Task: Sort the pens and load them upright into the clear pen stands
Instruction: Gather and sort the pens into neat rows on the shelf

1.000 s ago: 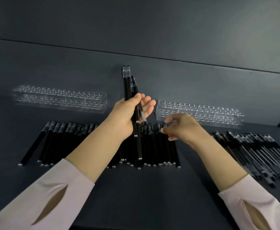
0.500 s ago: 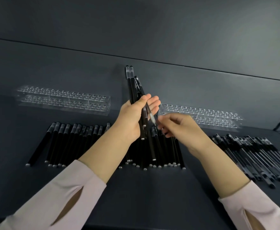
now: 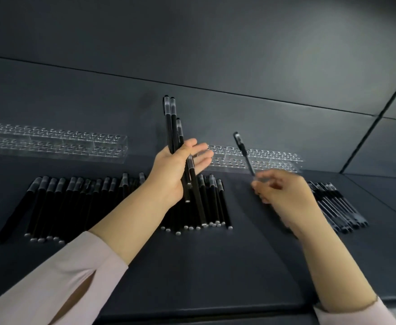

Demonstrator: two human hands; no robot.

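Black pens: bundle (image 3: 171, 127) upright at centre frame, clamped under the thumb of the left hand (image 3: 171, 174), fingers spread, seemingly as held stock; single pen (image 3: 244, 152) pinched in the right hand (image 3: 283, 195), tilted before the right clear stand (image 3: 274, 160), likely for loading.

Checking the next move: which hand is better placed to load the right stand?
Probably right: the right hand pinches a single pen near the right stand; the left hand grips a pen bundle.
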